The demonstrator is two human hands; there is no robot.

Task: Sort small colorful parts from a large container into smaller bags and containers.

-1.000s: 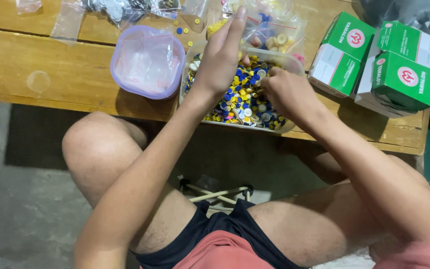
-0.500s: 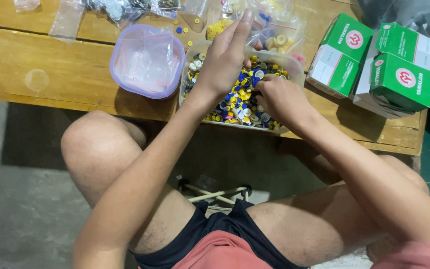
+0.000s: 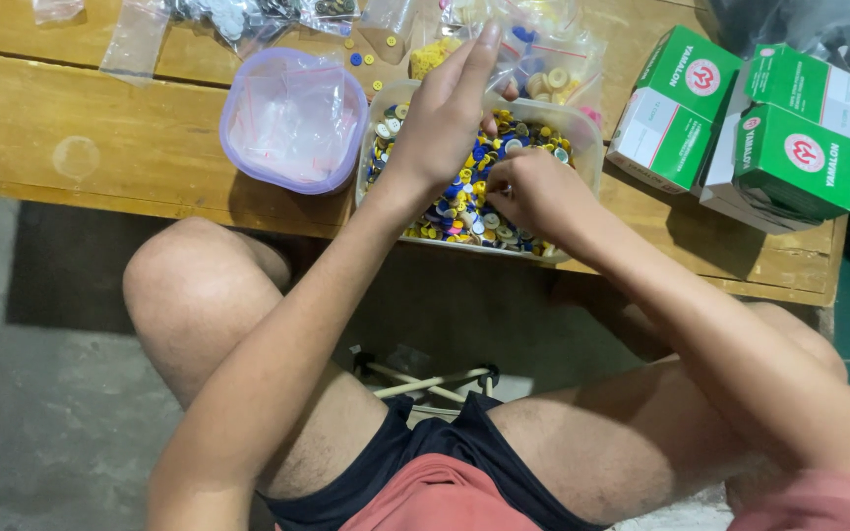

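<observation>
**Two Hands Sorted Through a Tub of Coloured Caps at a Wooden Bench**

At the upper left of the frame, a round lilac bowl (image 3: pixel 293 120) lined with clear plastic sat on the wooden bench (image 3: pixel 81 128), with loose zip bags (image 3: pixel 135 39) lying behind it. Just right of the bowl, touching or nearly so, stood a clear rectangular tub (image 3: pixel 582 133) heaped with small caps (image 3: pixel 455 202) in blue, yellow and white, set close to the bench's near edge. The left hand (image 3: pixel 440 123) hovered over the tub, its arm rising from the lower left of the frame, fingers extended and held loosely together, pointing toward the top of the frame; whether anything lay against its hidden palm could not be told. Beside it, the right hand (image 3: pixel 533 192) was curled down into the heap, fingertips drawn together as if pinching caps, though the piece itself was hidden. Bagged parts (image 3: pixel 543 69) lay behind the tub, and green-and-white cartons (image 3: pixel 799 147) were stacked at the upper right. The likeliest mishap appeared to be a spill: the tub sat near the edge, and a nudge from either wrist could have tipped it onto the person's lap. Small caps might also have slipped from a pinch unnoticed.
</observation>
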